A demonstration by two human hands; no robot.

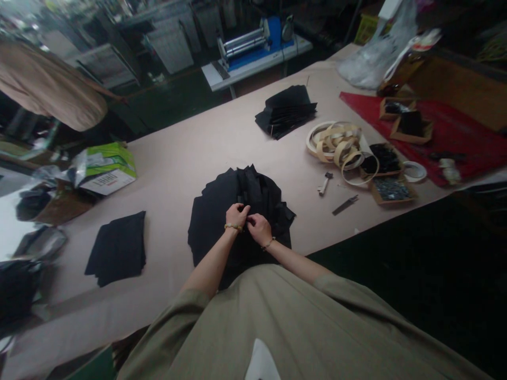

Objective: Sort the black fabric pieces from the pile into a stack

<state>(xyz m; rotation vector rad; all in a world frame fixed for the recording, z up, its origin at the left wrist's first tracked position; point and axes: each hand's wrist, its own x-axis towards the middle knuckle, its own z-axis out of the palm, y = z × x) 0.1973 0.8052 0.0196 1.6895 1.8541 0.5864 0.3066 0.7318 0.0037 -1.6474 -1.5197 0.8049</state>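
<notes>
A fanned pile of black fabric pieces [222,206] lies on the pale table [190,153] right in front of me. My left hand [236,215] rests on top of the pile with its fingers curled, pinching a black piece. My right hand [259,228] sits just beside it, fingers also closed on the same black fabric. The two hands nearly touch. Each wrist wears a thin bracelet.
A smaller black fabric stack [117,248] lies at the left, another [285,111] at the back. Coils of beige tape [336,142], small trays of parts [390,189], a clipper [325,183] and a red mat [455,134] sit at the right. A green-white box [105,168] stands at the left edge.
</notes>
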